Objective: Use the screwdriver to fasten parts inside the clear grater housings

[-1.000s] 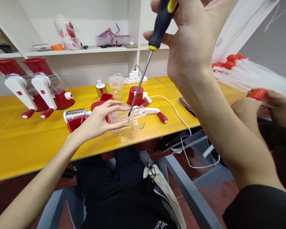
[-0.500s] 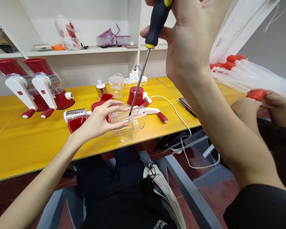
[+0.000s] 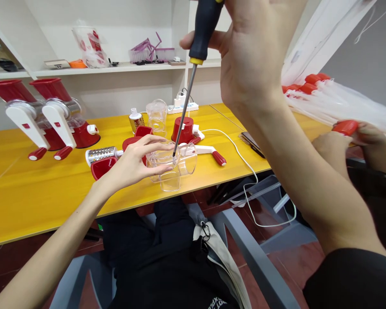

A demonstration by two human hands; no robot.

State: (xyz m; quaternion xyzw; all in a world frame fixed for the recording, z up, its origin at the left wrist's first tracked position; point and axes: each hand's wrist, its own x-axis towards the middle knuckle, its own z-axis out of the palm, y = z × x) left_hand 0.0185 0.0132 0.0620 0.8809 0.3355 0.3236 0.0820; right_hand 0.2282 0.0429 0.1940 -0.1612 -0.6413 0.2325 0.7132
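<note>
My left hand (image 3: 133,163) rests on a clear plastic housing (image 3: 173,165) near the front edge of the yellow table (image 3: 35,189), fingers curled round its top. My right hand (image 3: 254,47) is raised close to the camera, gripping a screwdriver (image 3: 193,64) with a black and yellow handle. Its thin shaft slants down to the left and its tip sits at the top of the clear housing. Red and metal parts (image 3: 106,156) lie just behind my left hand.
Two assembled red-and-white crank grinders (image 3: 48,120) stand at the back left. A red cup part (image 3: 184,128), a white crank handle (image 3: 209,151), a cable and a phone lie to the right. Another person's hands (image 3: 347,139) hold a red piece at right. Shelves stand behind.
My right hand has shifted left and up with the screwdriver, so the shaft stands steeper. The tip stays on the clear housing. My left hand has not moved.
</note>
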